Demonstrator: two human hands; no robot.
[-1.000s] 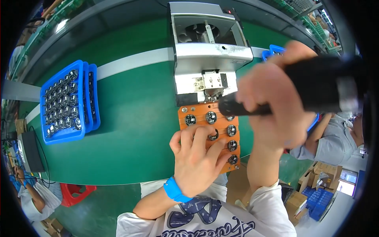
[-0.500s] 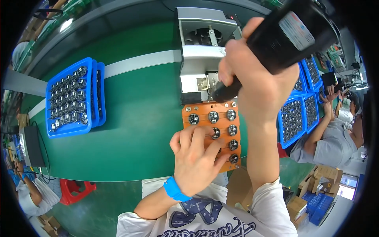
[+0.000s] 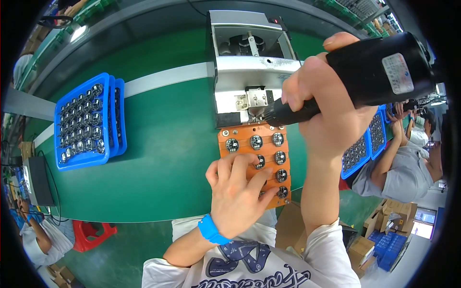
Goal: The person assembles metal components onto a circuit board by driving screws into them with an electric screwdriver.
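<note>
My right hand (image 3: 329, 98) grips a black electric screwdriver (image 3: 367, 72), which lies tilted with its dark nose pointing left. The nose is at the metal pick-up block (image 3: 257, 98) of a silver screw feeder (image 3: 257, 69); whether a screw is on the bit is too small to tell. Just below the feeder lies an orange fixture plate (image 3: 245, 131) holding several round black circuit-board parts (image 3: 256, 142). My left hand (image 3: 234, 185), with a blue wristband, rests on the plate's left part with fingers spread. It hides some of the parts there.
Stacked blue trays (image 3: 108, 149) of round parts stand on the green table (image 3: 163, 158) to the left. More blue trays (image 3: 348, 175) lie at the right, near a co-worker in grey (image 3: 394, 168). A red stool (image 3: 93, 235) stands beyond the table's front edge.
The screwdriver has swung lower and to the right, into a flatter tilt, its nose now at the feeder's pick-up block. My left hand stays on the plate.
</note>
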